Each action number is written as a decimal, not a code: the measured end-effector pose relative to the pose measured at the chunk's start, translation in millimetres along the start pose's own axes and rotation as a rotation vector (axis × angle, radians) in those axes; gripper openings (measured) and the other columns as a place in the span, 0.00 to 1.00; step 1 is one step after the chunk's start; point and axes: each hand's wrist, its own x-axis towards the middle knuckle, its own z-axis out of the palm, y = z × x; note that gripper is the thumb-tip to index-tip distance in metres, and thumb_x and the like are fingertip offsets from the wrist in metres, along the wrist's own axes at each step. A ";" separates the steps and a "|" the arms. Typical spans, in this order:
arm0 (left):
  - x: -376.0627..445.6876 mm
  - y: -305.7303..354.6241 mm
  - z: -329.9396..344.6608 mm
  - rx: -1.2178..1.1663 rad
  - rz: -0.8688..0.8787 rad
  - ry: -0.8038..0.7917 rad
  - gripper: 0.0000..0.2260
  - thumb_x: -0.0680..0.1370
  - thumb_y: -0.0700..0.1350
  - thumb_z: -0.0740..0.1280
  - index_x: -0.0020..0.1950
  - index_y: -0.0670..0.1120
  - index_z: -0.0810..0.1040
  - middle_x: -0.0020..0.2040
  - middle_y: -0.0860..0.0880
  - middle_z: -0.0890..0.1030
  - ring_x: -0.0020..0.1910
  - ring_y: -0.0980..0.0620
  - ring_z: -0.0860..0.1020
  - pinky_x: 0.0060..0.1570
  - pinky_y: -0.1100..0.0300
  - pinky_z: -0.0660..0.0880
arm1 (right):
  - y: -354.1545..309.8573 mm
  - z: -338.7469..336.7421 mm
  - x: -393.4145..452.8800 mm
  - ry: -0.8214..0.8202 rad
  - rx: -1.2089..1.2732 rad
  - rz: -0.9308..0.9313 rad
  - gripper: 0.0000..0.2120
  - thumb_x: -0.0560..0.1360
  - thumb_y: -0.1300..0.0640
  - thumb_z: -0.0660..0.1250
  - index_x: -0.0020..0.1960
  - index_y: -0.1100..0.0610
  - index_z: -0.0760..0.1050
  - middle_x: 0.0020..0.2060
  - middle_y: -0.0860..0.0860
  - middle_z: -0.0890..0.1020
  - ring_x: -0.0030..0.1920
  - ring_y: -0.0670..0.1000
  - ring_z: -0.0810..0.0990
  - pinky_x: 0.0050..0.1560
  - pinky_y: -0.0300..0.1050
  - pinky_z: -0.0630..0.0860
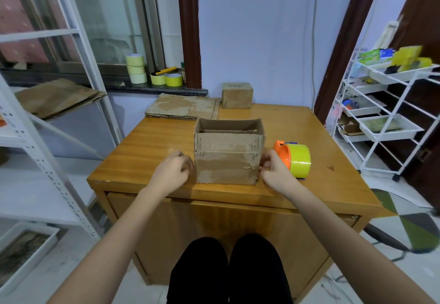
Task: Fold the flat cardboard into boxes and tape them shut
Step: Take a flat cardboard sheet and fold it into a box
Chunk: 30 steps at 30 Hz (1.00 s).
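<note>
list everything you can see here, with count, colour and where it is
open box: 1, brown cardboard, near middle of table, top open
tape dispenser: 1, orange with yellow-green roll, right of open box
closed box: 1, brown, far edge of table
flat cardboard: 1 stack, brown, far left of table
table: 1, orange-brown wood
tape rolls: 5, pale to bright yellow, windowsill
white rack: 1, right side
left hand: 1, at box's left side
right hand: 1, at box's right side

One head-worn view only, looking forward and down from just above the lap, close over the glossy orange-brown wooden table (147,151), facing the pale lilac wall (257,29).
</note>
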 end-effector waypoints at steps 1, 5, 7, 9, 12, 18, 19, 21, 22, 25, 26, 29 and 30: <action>1.8 0.9 -3.1 -0.093 -0.026 0.035 0.09 0.78 0.37 0.60 0.46 0.50 0.76 0.51 0.50 0.73 0.50 0.50 0.74 0.48 0.56 0.73 | -4.9 -2.9 0.5 0.002 0.015 -0.011 0.12 0.75 0.72 0.59 0.54 0.59 0.64 0.57 0.57 0.74 0.61 0.55 0.74 0.57 0.43 0.73; 7.9 9.3 -19.1 -0.495 -0.104 0.252 0.11 0.80 0.36 0.58 0.50 0.49 0.77 0.52 0.51 0.78 0.53 0.53 0.76 0.53 0.60 0.71 | -33.4 -17.4 0.6 0.084 0.182 -0.041 0.12 0.76 0.67 0.64 0.56 0.60 0.64 0.58 0.60 0.75 0.57 0.54 0.75 0.42 0.32 0.73; 12.8 15.8 -28.3 -0.615 -0.105 0.301 0.11 0.81 0.37 0.58 0.54 0.48 0.77 0.52 0.52 0.79 0.54 0.53 0.77 0.57 0.56 0.74 | -48.7 -24.9 1.3 0.126 0.213 -0.054 0.12 0.77 0.64 0.63 0.59 0.60 0.65 0.57 0.56 0.76 0.57 0.51 0.75 0.42 0.31 0.73; 17.8 23.1 -35.1 -0.678 -0.101 0.317 0.10 0.82 0.41 0.58 0.57 0.49 0.77 0.51 0.54 0.79 0.54 0.54 0.77 0.58 0.51 0.75 | -62.3 -31.0 1.4 0.139 0.200 -0.076 0.11 0.78 0.61 0.62 0.59 0.58 0.67 0.54 0.53 0.77 0.55 0.48 0.75 0.44 0.31 0.71; 22.9 33.3 -40.3 -0.727 -0.085 0.317 0.10 0.82 0.45 0.58 0.61 0.49 0.76 0.52 0.55 0.78 0.55 0.54 0.77 0.57 0.51 0.75 | -71.5 -34.3 3.9 0.164 0.190 -0.101 0.09 0.78 0.58 0.61 0.58 0.57 0.69 0.51 0.49 0.77 0.49 0.41 0.75 0.42 0.28 0.69; 28.6 45.8 -46.4 -0.621 0.014 0.347 0.10 0.81 0.47 0.60 0.58 0.50 0.78 0.58 0.51 0.77 0.53 0.60 0.74 0.50 0.69 0.68 | -74.7 -25.0 9.3 0.218 0.102 -0.148 0.06 0.79 0.58 0.62 0.55 0.56 0.71 0.55 0.53 0.77 0.50 0.47 0.75 0.44 0.34 0.71; 30.1 47.8 -47.0 -0.588 0.007 0.333 0.09 0.81 0.48 0.60 0.56 0.50 0.79 0.57 0.50 0.77 0.51 0.60 0.73 0.47 0.70 0.67 | -74.1 -23.4 10.7 0.215 0.081 -0.158 0.05 0.79 0.58 0.61 0.54 0.55 0.72 0.55 0.53 0.77 0.50 0.47 0.75 0.46 0.37 0.70; 33.0 50.3 -46.8 -0.532 -0.024 0.301 0.08 0.81 0.49 0.61 0.53 0.50 0.79 0.56 0.50 0.76 0.47 0.62 0.72 0.44 0.67 0.67 | -73.0 -21.3 12.6 0.214 0.045 -0.178 0.03 0.79 0.58 0.61 0.51 0.54 0.73 0.54 0.54 0.77 0.51 0.48 0.75 0.51 0.40 0.70; 34.0 51.0 -46.5 -0.519 -0.042 0.291 0.07 0.81 0.48 0.62 0.52 0.50 0.79 0.55 0.50 0.76 0.46 0.62 0.72 0.44 0.66 0.67 | -72.0 -20.7 13.2 0.214 0.027 -0.183 0.03 0.78 0.58 0.61 0.50 0.53 0.73 0.54 0.54 0.78 0.51 0.49 0.75 0.52 0.42 0.71; 34.8 52.4 -46.6 -0.528 -0.066 0.278 0.04 0.80 0.44 0.64 0.50 0.51 0.78 0.55 0.50 0.75 0.46 0.61 0.73 0.42 0.68 0.67 | -68.5 -19.9 13.7 0.211 -0.001 -0.179 0.04 0.77 0.60 0.62 0.50 0.54 0.74 0.55 0.55 0.77 0.50 0.50 0.75 0.55 0.44 0.72; 34.4 52.3 -46.9 -0.534 -0.062 0.271 0.05 0.79 0.43 0.64 0.50 0.51 0.78 0.55 0.51 0.75 0.48 0.59 0.74 0.42 0.68 0.68 | -68.0 -20.2 13.2 0.208 0.000 -0.177 0.05 0.77 0.60 0.62 0.51 0.54 0.74 0.56 0.55 0.77 0.50 0.49 0.75 0.55 0.44 0.72; 30.0 51.9 -49.4 -0.573 -0.047 0.222 0.09 0.78 0.42 0.64 0.55 0.52 0.78 0.58 0.52 0.74 0.55 0.56 0.73 0.52 0.64 0.69 | -67.5 -22.1 9.9 0.174 0.044 -0.160 0.09 0.77 0.60 0.62 0.57 0.54 0.75 0.60 0.51 0.75 0.52 0.48 0.75 0.58 0.41 0.72; 27.9 52.0 -50.5 -0.584 -0.043 0.203 0.10 0.78 0.41 0.64 0.58 0.52 0.78 0.59 0.53 0.73 0.56 0.57 0.72 0.55 0.62 0.68 | -66.8 -22.9 7.9 0.156 0.064 -0.155 0.11 0.77 0.60 0.63 0.59 0.55 0.75 0.61 0.50 0.74 0.54 0.47 0.74 0.60 0.41 0.71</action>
